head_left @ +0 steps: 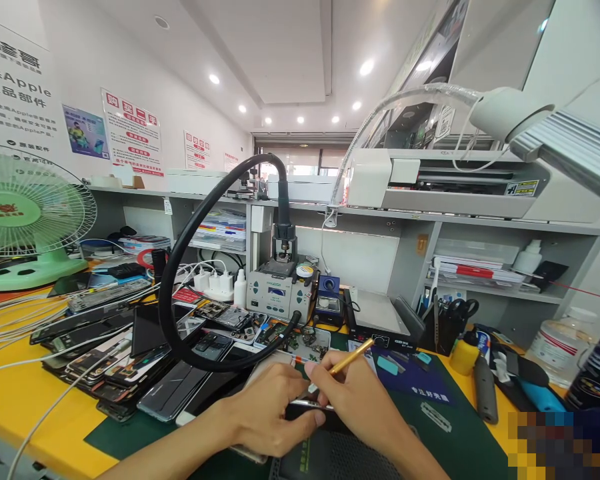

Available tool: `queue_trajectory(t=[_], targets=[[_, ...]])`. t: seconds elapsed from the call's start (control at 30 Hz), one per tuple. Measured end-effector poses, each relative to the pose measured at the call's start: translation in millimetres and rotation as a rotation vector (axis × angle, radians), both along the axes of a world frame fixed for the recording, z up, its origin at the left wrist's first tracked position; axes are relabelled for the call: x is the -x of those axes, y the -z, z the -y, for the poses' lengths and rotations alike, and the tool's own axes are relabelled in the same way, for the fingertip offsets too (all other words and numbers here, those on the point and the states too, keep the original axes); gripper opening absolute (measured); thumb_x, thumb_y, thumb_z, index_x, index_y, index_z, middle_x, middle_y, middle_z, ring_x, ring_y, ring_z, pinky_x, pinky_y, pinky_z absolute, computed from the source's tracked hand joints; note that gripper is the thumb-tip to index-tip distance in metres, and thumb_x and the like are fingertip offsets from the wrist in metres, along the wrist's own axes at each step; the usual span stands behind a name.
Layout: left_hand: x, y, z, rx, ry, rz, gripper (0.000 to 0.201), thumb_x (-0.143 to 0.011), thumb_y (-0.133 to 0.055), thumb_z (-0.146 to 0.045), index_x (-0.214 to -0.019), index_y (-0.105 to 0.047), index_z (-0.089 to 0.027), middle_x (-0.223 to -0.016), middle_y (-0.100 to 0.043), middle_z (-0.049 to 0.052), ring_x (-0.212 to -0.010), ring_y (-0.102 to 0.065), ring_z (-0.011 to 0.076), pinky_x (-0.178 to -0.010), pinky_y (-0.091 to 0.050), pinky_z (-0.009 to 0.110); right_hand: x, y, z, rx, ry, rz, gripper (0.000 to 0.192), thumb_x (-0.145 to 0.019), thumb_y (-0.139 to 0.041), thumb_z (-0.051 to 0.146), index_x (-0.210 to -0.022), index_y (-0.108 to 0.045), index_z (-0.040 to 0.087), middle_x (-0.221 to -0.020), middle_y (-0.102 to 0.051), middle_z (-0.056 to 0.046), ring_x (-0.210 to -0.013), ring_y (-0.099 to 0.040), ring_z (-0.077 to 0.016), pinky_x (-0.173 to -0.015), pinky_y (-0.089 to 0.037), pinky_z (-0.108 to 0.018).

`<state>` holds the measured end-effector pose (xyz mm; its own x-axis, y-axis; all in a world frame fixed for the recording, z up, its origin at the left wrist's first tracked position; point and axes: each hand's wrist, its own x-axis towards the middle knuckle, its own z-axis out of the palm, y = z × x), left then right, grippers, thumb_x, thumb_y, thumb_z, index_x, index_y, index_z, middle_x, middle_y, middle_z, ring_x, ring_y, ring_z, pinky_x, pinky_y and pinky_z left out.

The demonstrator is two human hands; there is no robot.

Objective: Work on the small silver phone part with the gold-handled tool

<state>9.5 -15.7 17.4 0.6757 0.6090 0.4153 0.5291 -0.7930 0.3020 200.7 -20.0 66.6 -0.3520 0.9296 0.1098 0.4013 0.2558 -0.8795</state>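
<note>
Low in the middle of the frame the two hands meet over a dark phone (307, 408) lying on the green mat (430, 427). The left hand (270, 410) is closed on the phone's near edge, thumb pressed along its side. The right hand (353, 393) is pinched around a gold tool (347, 359), held like a pen, its tip down at the phone's upper edge just beside the left fingers. Behind the hands, at centre, a black hose (167, 293) loops up from a grey station (277, 290). To the left a heap of phones (120, 353) and white cables covers the yellow bench (15, 400), with a green fan (30, 213) at the left edge. A white lamp (510, 113) reaches in at upper right, and a scissors pot (453, 327) stands right of centre.
</note>
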Motion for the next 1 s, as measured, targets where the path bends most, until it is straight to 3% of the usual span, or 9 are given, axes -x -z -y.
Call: queue_trajectory(t=[0.2, 0.43, 1.0], targets=[[-0.2, 0.6, 0.3, -0.049, -0.042, -0.081, 0.028, -0.103, -0.066, -0.042, -0.087, -0.065, -0.018, -0.073, -0.062, -0.003, -0.069, -0.062, 0.0160, -0.072, -0.056, 0.034, -1.2, -0.5, -0.7, 0.013, 0.031, -0.004, 0.031, -0.092, -0.060, 0.042, -0.069, -0.055, 0.022, -0.061, -0.062, 0.001, -0.062, -0.060, -0.0175, -0.061, -0.041, -0.029], [-0.9, -1.0, 0.1, -0.086, -0.078, -0.136, 0.034, -0.101, -0.067, -0.041, -0.077, -0.059, -0.019, -0.066, -0.054, -0.006, -0.062, -0.056, 0.0139, -0.066, -0.052, 0.030, -2.7, 3.6, -4.4, 0.046, 0.054, -0.017, 0.026, -0.089, -0.060, 0.037, -0.068, -0.053, 0.023, -0.058, -0.060, 0.001, -0.060, -0.059, -0.0179, -0.059, -0.042, -0.029], [-3.2, -8.1, 3.9, -0.074, -0.144, -0.281, 0.031, -0.102, -0.068, -0.040, -0.081, -0.063, -0.018, -0.072, -0.061, -0.004, -0.067, -0.062, 0.0145, -0.069, -0.056, 0.031, -4.0, 2.5, -4.8, 0.077, 0.065, -0.044, 0.024, -0.086, -0.061, 0.034, -0.067, -0.052, 0.023, -0.057, -0.059, 0.002, -0.057, -0.056, -0.0146, -0.056, -0.040, -0.026]])
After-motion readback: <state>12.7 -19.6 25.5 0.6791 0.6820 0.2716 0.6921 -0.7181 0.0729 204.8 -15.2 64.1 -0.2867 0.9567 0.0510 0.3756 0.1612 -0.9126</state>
